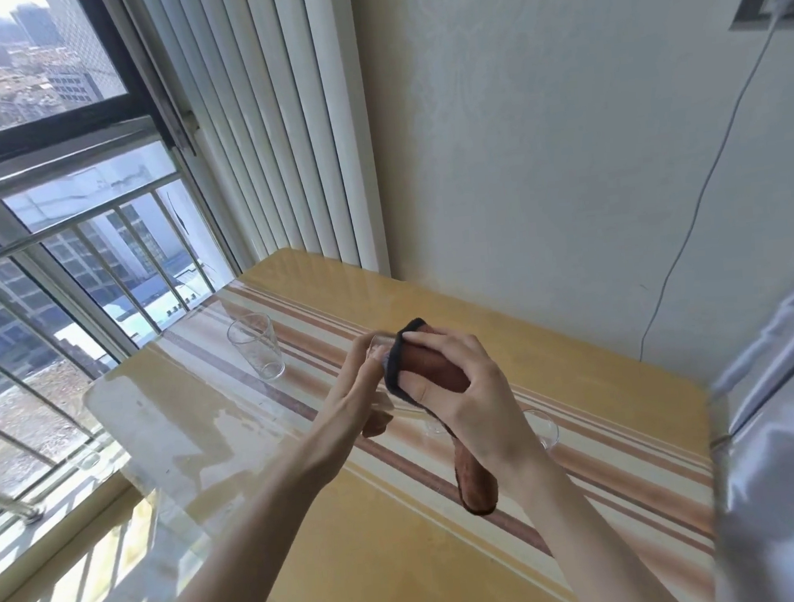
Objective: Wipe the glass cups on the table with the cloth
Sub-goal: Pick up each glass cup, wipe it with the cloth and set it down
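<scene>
My left hand (pixel 361 383) holds a clear glass cup (pixel 379 346) above the table; only its rim shows between my hands. My right hand (pixel 457 381) presses a brown cloth with a dark edge (pixel 432 369) against that cup, and the cloth's tail (pixel 475 478) hangs down below my wrist. A second glass cup (pixel 256 346) stands upright on the table at the far left. A third glass cup (pixel 542 427) stands on the table to the right, partly hidden behind my right wrist.
The yellow table with brown stripes (pixel 450 555) has a glass top whose corner (pixel 106 396) juts toward the window railing (pixel 52 240). A grey fabric-covered object (pixel 780 438) stands at the right edge. A cable (pixel 683 252) hangs down the wall.
</scene>
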A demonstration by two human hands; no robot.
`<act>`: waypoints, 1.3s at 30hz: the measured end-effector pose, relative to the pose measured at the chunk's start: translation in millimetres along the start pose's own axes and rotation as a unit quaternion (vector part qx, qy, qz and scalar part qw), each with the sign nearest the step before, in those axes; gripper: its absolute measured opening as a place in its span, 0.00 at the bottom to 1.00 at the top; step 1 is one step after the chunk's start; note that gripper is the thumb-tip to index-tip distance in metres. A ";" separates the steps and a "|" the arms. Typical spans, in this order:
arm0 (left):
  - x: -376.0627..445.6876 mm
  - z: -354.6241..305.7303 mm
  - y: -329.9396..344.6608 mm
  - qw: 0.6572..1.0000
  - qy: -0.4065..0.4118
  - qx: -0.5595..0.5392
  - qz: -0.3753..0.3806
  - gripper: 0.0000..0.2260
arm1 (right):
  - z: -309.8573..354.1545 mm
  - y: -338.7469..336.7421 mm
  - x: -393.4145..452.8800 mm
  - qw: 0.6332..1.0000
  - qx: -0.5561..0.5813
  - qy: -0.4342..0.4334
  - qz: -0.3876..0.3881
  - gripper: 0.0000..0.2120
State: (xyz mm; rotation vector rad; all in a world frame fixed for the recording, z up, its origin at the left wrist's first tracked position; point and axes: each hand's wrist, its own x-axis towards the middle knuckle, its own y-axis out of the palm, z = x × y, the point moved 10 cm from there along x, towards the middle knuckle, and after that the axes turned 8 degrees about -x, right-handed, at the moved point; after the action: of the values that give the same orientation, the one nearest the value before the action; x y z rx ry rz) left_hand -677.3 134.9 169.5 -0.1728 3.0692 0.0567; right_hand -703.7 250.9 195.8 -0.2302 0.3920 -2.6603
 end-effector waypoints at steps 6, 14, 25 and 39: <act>-4.1 4.2 -6.1 0.999 0.038 0.015 0.022 0.24 | -19.9 7.7 11.6 0.984 0.140 0.099 -0.047 0.07; -5.3 -8.6 -3.4 0.991 0.057 0.052 0.106 0.31 | -30.6 16.3 14.0 0.959 0.232 0.161 -0.002 0.16; 14.7 -9.3 2.1 0.992 -0.018 0.034 0.123 0.18 | -12.9 -1.1 9.0 0.995 0.074 -0.013 -0.060 0.16; 18.4 -11.1 0.6 0.991 -0.048 0.108 0.068 0.25 | -15.6 -0.8 12.2 0.989 0.118 -0.006 -0.087 0.18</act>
State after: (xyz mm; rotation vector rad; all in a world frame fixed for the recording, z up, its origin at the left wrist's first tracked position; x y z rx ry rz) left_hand -696.3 133.1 179.3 0.0484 2.9577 -0.2512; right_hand -718.3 249.8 182.5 -0.2152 0.0533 -2.8438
